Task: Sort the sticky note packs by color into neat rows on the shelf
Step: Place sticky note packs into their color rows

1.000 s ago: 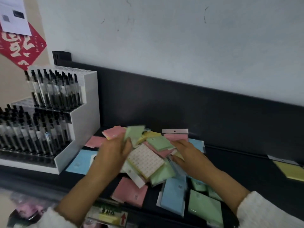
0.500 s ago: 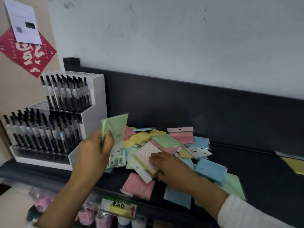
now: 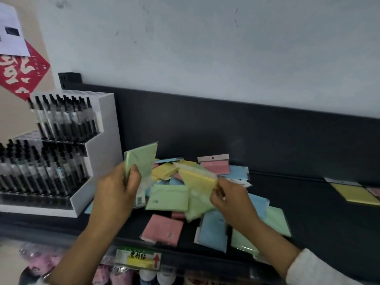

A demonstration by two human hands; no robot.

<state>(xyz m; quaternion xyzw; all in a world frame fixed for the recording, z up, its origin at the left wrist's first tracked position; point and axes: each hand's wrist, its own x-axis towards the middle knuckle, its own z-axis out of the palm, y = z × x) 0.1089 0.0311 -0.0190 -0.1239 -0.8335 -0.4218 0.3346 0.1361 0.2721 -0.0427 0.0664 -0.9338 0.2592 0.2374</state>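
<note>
A stack of light-green wrapped sticky note packs (image 3: 141, 161) is gripped upright in the left hand (image 3: 117, 190), with the fingers curled round it and the thumb pressed on its face. Just right of it, a blurred yellow sticky note pack (image 3: 197, 178) is pinched at its right edge by the right hand (image 3: 232, 200). Beneath, a loose pile of pink, blue, green and yellow packs (image 3: 168, 197) is spread on the dark shelf (image 3: 308, 212). A white tiered pen display (image 3: 102, 153) is seen at the left, and a single flat yellow pack (image 3: 355, 194) well apart at the far right. Both forearms are extended forward.
</note>
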